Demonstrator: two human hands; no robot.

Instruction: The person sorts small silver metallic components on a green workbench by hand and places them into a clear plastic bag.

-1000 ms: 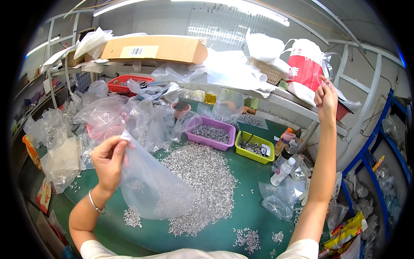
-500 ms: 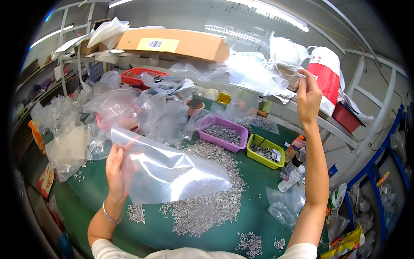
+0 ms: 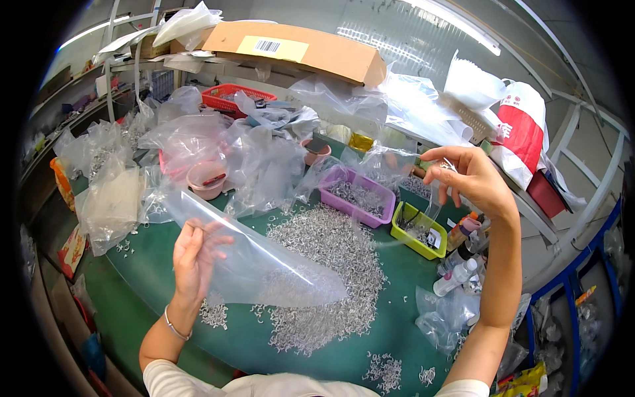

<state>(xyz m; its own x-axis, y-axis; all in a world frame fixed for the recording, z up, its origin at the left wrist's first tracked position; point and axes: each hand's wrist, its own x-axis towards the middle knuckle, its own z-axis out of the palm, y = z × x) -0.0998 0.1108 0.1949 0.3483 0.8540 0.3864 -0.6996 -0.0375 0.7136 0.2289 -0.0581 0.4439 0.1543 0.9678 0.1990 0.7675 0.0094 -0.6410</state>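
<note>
My left hand (image 3: 193,259) is closed on the edge of a large clear plastic bag (image 3: 264,261). The bag slants over a heap of small silvery curved pieces (image 3: 337,291) on the green table. On the right, my right hand (image 3: 473,180) is raised near the shelf edge, thumb and fingers pinched. Thin clear plastic film (image 3: 433,202) hangs below its fingers, over a purple basket (image 3: 390,218) and a lime-green basket (image 3: 433,254), both holding small metal pieces. A shiny bit shows between the right fingers, too small to name.
Clear bags (image 3: 254,165) crowd the table's back left, around a pink bowl (image 3: 206,180). A shelf above carries a long cardboard box (image 3: 297,49), plastic sheets and a red-and-white bag (image 3: 519,132). Bottles (image 3: 455,278) stand at right, near a crumpled bag (image 3: 446,314).
My right hand has come down from the shelf, and clear film now hangs by it. The left hand still holds the large bag, which has tilted flatter. The view has shifted slightly.
</note>
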